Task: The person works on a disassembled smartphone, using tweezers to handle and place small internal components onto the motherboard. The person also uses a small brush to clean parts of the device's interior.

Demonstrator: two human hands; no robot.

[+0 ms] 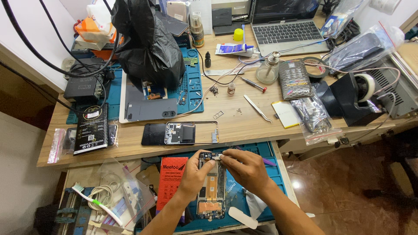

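Opened phone (211, 187) lying near desk's (244, 126) front edge; left hand (194, 174) gripping its side, right hand (246, 167) pinching small part (216, 156) at top.

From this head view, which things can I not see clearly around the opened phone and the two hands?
- The opened phone: its top edge is hidden by the left hand and right hand.
- Whatever small part the fingertips pinch: too small to tell.
- The things under the black plastic bag: covered by it.
- The toothbrush: partly hidden, handle end under clear bags.
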